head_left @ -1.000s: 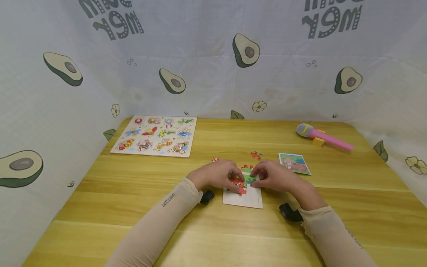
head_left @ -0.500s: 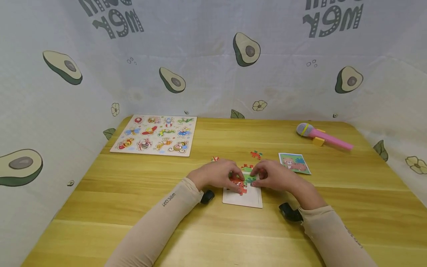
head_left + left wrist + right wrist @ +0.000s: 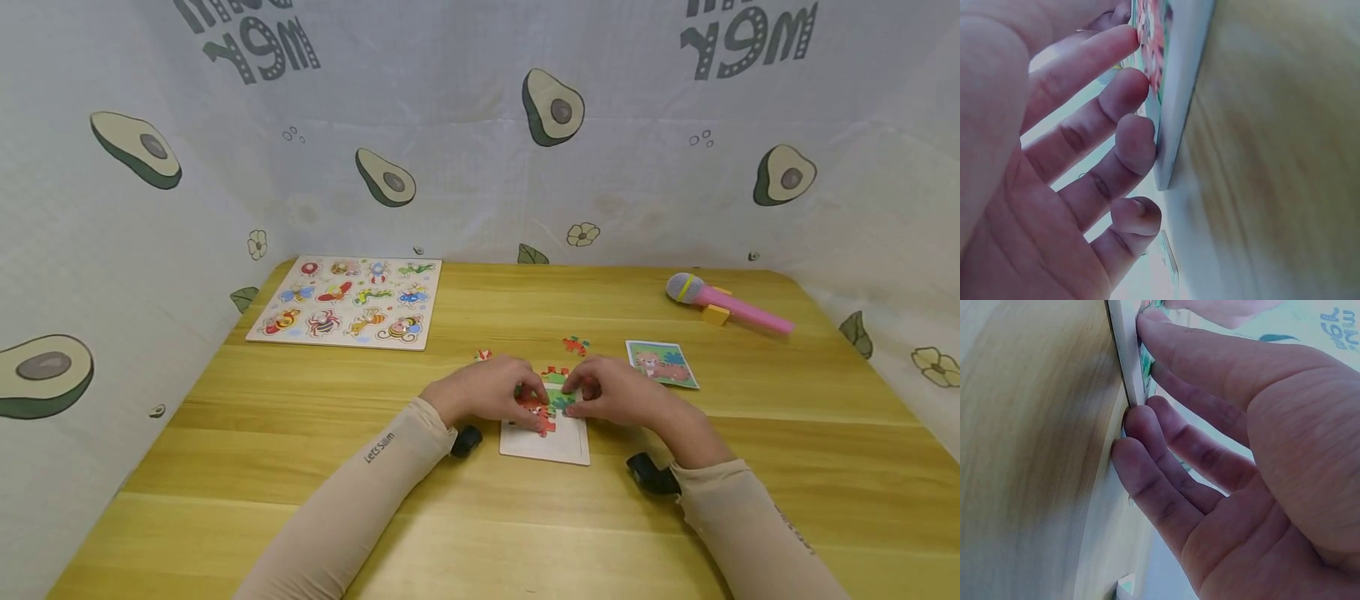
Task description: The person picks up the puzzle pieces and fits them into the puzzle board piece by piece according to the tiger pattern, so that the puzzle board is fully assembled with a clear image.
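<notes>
Puzzle board (image 3: 543, 447): pale, flat, square-cornered, beneath both hands' fingertips
Red piece (image 3: 550, 424): knobbed, jigsaw-cut, beside the left thumb
Green piece (image 3: 560, 399): between the two hands' fingertips
Left hand (image 3: 495, 390): fingers spread, loosely bent, touching puzzle
Right hand (image 3: 622, 392): fingers relaxed, slightly bent, touching board edge
Table (image 3: 225, 467): wood-grained, below the fingers

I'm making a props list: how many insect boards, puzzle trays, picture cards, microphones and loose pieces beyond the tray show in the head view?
Insect board: 1
Puzzle tray: 1
Picture card: 1
Microphone: 1
Loose pieces beyond the tray: 3 visible
Total: 7
</notes>
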`<state>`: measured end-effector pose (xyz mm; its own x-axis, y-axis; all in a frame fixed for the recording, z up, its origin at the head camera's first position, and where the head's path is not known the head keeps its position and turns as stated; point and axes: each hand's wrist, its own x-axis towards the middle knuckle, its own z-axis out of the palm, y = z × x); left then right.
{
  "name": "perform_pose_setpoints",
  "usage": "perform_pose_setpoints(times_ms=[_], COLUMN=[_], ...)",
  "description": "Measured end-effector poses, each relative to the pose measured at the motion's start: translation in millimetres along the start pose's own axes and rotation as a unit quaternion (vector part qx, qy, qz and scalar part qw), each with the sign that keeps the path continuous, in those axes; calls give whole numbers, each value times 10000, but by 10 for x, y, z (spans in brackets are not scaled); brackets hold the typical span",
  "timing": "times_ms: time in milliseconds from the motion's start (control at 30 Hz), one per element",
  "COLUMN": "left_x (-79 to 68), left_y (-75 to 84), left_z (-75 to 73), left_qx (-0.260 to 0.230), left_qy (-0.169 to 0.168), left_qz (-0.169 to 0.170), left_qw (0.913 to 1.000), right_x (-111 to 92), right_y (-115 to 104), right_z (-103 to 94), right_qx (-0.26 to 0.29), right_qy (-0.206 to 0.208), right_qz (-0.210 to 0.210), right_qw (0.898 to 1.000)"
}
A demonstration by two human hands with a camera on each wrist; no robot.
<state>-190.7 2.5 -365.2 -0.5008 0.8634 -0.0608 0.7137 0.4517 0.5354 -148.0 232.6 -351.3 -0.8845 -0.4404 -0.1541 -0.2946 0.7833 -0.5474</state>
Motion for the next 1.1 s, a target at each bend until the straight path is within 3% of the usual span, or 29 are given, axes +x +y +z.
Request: perform_pose_setpoints(times_ms=[567,1100], left_x=[1,10], left_y=[40,152], left_z=[-37,14], left_qx=[13,1032], left_qy=[-15,39], left_qz=[-92,-371], left_qw=[10000,9940], right_x=[8,6], right_y=[-19,-8], right_z=[-25,-29], right_qx=[-10,1], right_qy=[-45,-60], right_qz=[110,36], right_qw=[9999,10000])
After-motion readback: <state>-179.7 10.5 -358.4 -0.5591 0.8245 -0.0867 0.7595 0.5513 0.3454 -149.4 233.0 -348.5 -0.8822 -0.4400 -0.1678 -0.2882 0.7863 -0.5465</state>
